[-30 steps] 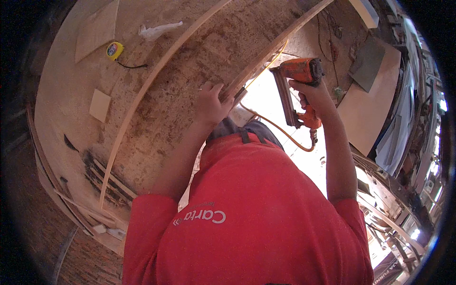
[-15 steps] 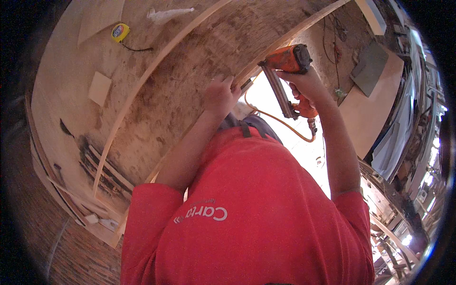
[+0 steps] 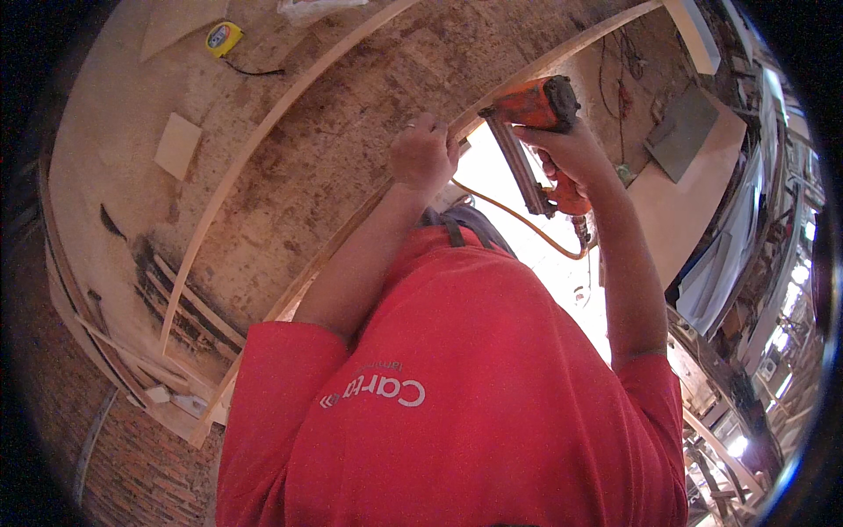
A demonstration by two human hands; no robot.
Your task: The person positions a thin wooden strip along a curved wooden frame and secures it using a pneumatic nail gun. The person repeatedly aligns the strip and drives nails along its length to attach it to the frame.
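My right hand [image 3: 575, 162] is wrapped round the handle of an orange nail gun [image 3: 531, 104]. The gun's nose points left, against or close beside the near long wooden strip [image 3: 566, 51]; whether they touch I cannot tell. Its dark magazine slants down toward me, and a yellow air hose [image 3: 518, 213] trails from the grip end. Just left of the nose, my left hand [image 3: 424, 158] is closed over the same strip at the worktable's near edge. Its fingertips are partly hidden.
A second long strip [image 3: 288, 97] runs roughly parallel across the stained worktable [image 3: 351, 132]. At the far left lie a yellow tape measure [image 3: 224, 39] and a small pale board [image 3: 178, 146]. Sheets and a grey panel [image 3: 681, 132] lie to the right.
My left hand has shifted slightly up and to the right along the near strip, closer to the nail gun. The nail gun stays almost where it was in my right hand.
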